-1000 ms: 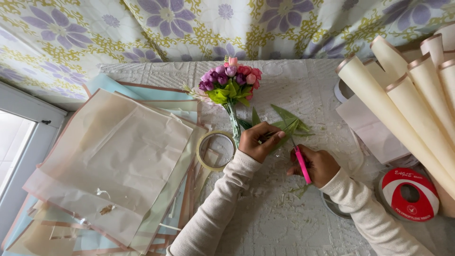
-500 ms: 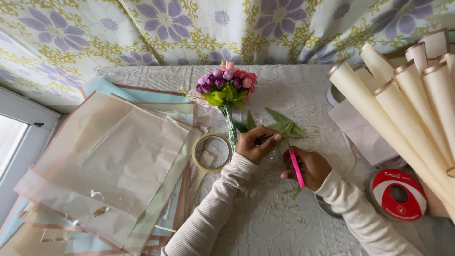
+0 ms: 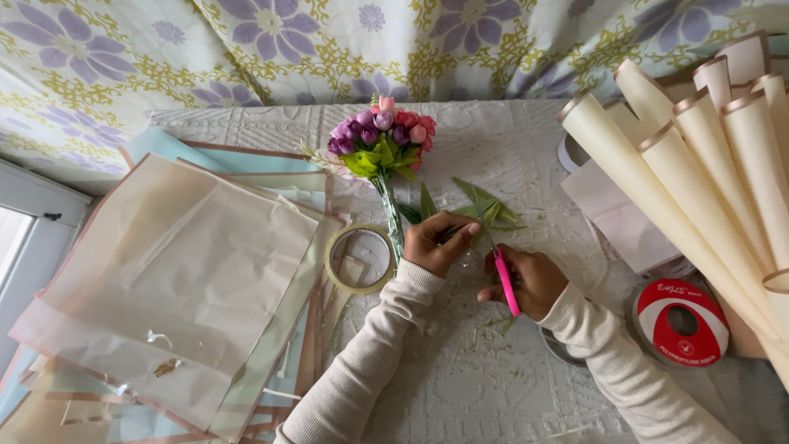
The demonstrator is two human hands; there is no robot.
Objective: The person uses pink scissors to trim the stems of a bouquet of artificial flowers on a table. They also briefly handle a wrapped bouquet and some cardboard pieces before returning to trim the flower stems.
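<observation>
**Hands at work on a small bouquet**

White textured cloth [image 3: 509,386] covers the table, with bits of green trimmings scattered on it close to the person. Nearest the camera, two cream knit sleeves come in from the bottom edge. The right hand [image 3: 530,284] is curled shut around pink-handled scissors [image 3: 505,279], whose handle slants down across the palm; the blades point up toward the leaves, and whether they are parted cannot be told. Just to its left, the left hand [image 3: 438,242] has its fingers bent inward and pressed together, pinching the lower stems of a green leaf sprig [image 3: 485,205] that fans out just beyond the fingertips.

Beside the left wrist lies a ring of clear tape [image 3: 359,260], flat on the cloth and overlapping the edge of a stack of translucent wrapping sheets [image 3: 181,279] in beige and pale blue, which fills the left side. On the right, near the right forearm, sits a red ribbon spool [image 3: 681,322], and above it a bundle of cream paper rolls [image 3: 682,164] leans in from the right corner.

Farther out, the small bouquet [image 3: 382,140] of pink and purple buds lies on the cloth, its stem running down to touch the left hand. Behind everything hangs a curtain [image 3: 246,49] printed with purple flowers.
</observation>
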